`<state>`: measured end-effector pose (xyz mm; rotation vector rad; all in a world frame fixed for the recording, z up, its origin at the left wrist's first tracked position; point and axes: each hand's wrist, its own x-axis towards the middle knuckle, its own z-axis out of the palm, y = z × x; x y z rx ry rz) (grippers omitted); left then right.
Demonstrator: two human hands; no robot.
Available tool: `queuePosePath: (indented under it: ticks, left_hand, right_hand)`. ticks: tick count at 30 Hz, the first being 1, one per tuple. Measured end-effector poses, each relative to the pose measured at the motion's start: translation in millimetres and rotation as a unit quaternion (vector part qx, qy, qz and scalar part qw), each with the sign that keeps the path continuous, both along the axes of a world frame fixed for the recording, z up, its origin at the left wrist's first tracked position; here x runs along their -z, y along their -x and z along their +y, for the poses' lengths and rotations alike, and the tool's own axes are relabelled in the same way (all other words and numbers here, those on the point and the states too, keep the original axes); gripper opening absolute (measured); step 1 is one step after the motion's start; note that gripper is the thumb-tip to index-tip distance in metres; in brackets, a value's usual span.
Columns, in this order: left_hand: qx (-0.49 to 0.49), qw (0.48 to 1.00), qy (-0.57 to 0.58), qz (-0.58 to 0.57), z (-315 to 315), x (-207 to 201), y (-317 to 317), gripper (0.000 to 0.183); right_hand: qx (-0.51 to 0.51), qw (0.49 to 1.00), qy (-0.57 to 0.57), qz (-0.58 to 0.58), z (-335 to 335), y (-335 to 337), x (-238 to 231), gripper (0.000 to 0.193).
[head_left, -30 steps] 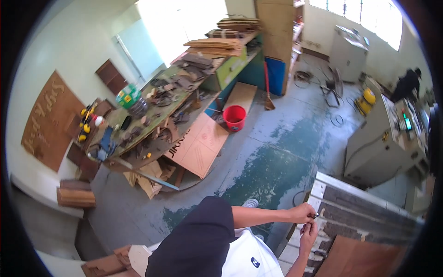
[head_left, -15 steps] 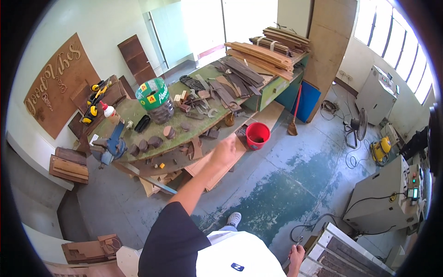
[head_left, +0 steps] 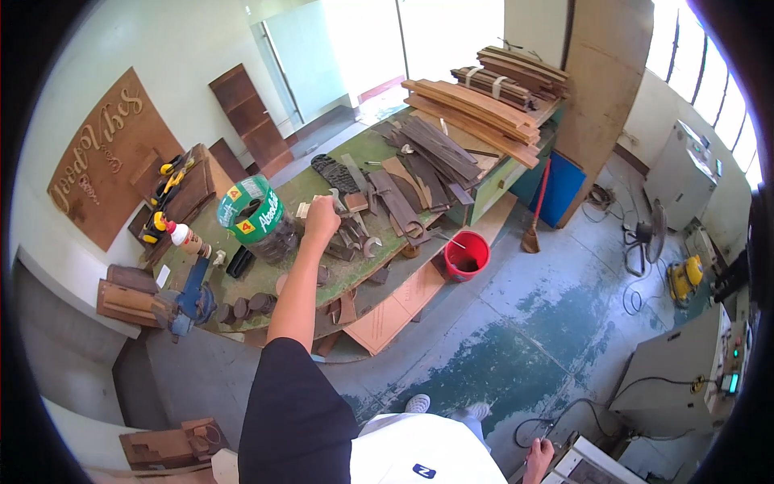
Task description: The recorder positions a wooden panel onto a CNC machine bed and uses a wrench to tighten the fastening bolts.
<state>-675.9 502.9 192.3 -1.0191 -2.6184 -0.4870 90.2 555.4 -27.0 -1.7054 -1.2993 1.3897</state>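
Note:
My left hand is reached out over the green workbench, its fingers curled downward beside small wooden blocks. What it grips, if anything, is hidden beneath it. Close by lie several metal wrenches and a clear plastic tub with a green label. Low at the right, my right hand is closed around a small metal tool, whose kind is too small to tell.
Dark wood strips and stacked boards cover the bench's far end. A blue vise sits at its left corner. A red bucket stands by the front edge. Cables and a grey machine are at right.
My left hand has moved forward and left, from above the bench's front edge to the blocks by the tub. The view has shifted, and my right hand sits slightly lower and further right.

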Motion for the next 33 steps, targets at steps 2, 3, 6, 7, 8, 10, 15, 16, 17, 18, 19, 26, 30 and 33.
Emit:
queuePosePath:
  ticks: [2,3,6,7,8,10,15,16,17,18,19,26,30,33]
  left_hand:
    - [-0.051,0.99,-0.131,-0.033,-9,-2,12,0.016]
    - [-0.09,0.986,-0.134,0.039,-14,-4,15,0.013]
    - [-0.145,0.962,-0.226,-0.041,-11,-30,7,0.011]
    - [-0.162,0.95,-0.249,-0.092,-20,-30,19,0.013]
    - [-0.17,0.949,-0.248,-0.092,-15,-37,12,0.013]
    - [-0.206,0.934,-0.189,-0.225,-12,-52,-2,0.012]
    - [-0.07,0.986,-0.084,-0.127,-17,-20,-16,0.017]
    - [-0.024,0.985,-0.069,-0.155,-15,-12,-18,0.019]
    - [-0.034,0.985,-0.069,-0.154,-17,-6,-23,0.019]
    - [-0.003,0.997,-0.038,-0.071,-12,1,-26,0.019]
    - [0.029,0.999,-0.006,0.013,-8,5,-26,0.02]
    - [-0.189,0.945,-0.259,-0.061,3,-10,-11,0.01]
    - [-0.048,0.679,-0.636,-0.363,-1,-47,3,0.008]
    - [0.079,0.476,-0.736,-0.474,20,-61,-5,0.012]
  right_hand:
    - [-0.019,1.0,0.024,0.006,16,7,-19,0.02]
    - [-0.046,0.993,0.069,-0.081,27,17,-43,0.021]
    - [-0.083,0.979,0.117,-0.145,70,11,-24,0.053]
    - [-0.085,0.987,0.101,-0.089,93,-4,16,0.024]
    - [-0.078,0.992,0.086,-0.038,114,-5,29,0.021]
    - [-0.125,0.991,0.036,-0.032,160,-2,36,0.024]
    - [-0.189,0.977,-0.086,-0.046,276,35,16,0.024]
    - [-0.195,0.976,-0.087,-0.046,293,45,7,0.024]
    - [-0.205,0.972,-0.092,-0.066,309,60,-14,0.02]
    - [-0.208,0.969,-0.099,-0.086,320,69,-26,0.016]
    - [-0.218,0.958,-0.144,-0.12,336,71,-16,0.017]
    - [-0.218,0.973,-0.068,-0.026,334,136,-15,0.019]
    - [-0.207,0.977,-0.024,-0.048,326,159,-8,0.019]
    - [-0.207,0.978,0.01,-0.028,321,196,-33,0.017]
